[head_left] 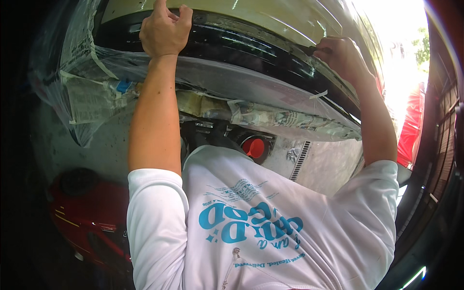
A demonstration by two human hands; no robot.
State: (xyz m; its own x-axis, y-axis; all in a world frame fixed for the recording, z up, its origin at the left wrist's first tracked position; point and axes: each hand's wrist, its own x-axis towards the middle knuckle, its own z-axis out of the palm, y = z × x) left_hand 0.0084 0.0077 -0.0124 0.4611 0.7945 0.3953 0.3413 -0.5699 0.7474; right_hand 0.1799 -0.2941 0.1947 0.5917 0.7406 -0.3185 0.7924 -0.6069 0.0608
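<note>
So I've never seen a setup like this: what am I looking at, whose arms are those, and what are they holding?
There's no robot here: these are a person's own bare arms, in a white shirt. The only picture comes from a wide camera worn on the head, looking down, so straight edges bend near the rim.

There's no table in front. The hands are at a glossy olive-gold panel with a black strip along it. Below hang clear plastic sheeting and newspaper.

The left hand is at the panel's edge; I can't tell whether it holds anything. The right hand grips a small dark thing, too unclear to name. A red car shows at lower left.
</note>
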